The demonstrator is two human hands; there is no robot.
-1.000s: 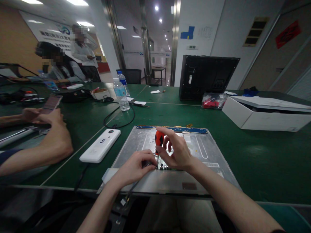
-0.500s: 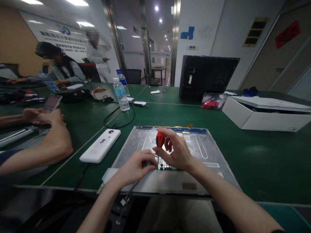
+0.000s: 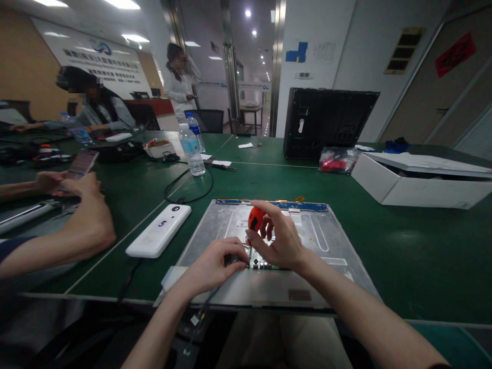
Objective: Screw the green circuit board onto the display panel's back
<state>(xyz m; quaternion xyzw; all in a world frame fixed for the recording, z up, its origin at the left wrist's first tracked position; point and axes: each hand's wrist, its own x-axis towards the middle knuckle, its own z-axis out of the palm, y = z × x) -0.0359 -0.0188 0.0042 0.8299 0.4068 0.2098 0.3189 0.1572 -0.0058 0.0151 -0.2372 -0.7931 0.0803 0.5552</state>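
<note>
My right hand (image 3: 279, 236) is closed round a screwdriver (image 3: 254, 219) with a stubby red-and-black handle. Its shaft points down at the front left part of a circuit board (image 3: 261, 262). The board sits on the metal back of a flat display panel (image 3: 319, 256), which lies on the table before me and has a blue strip board (image 3: 323, 206) along its far edge. My left hand (image 3: 217, 259) rests on the panel left of the shaft, its fingertips pinched by the tip. A dark cable (image 3: 213, 293) runs beneath that hand; whether the fingers grip it, I cannot make out.
A white power bank (image 3: 157, 233) marked 5 lies left of the panel. Beyond stand water bottles (image 3: 191, 154). A black monitor casing (image 3: 328, 123) and a white box (image 3: 418, 184) are at the right. A co-worker's forearm (image 3: 77, 230) and phone occupy the left side.
The screwdriver handle has turned and shifted slightly right in my right hand's fingers. My left hand stays in place. A standing person in the background has walked to the right.
</note>
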